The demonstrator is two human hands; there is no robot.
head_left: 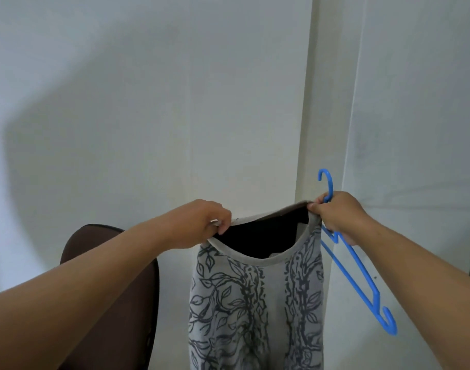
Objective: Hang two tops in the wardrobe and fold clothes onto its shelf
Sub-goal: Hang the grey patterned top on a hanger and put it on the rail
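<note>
While both hands hold: one top (255,303) | one hanger (362,276)

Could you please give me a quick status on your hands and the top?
Left hand pinches grey leaf-print top at neckline. Right hand holds neckline plus blue hanger. Hanger not yet inside top. Nothing in the way.

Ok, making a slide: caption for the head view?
Both hands hold a leaf-print top open, left hand at the neckline, right hand also gripping a blue hanger.

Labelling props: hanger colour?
Blue hanger, held in the right hand with the top; head view.
</note>
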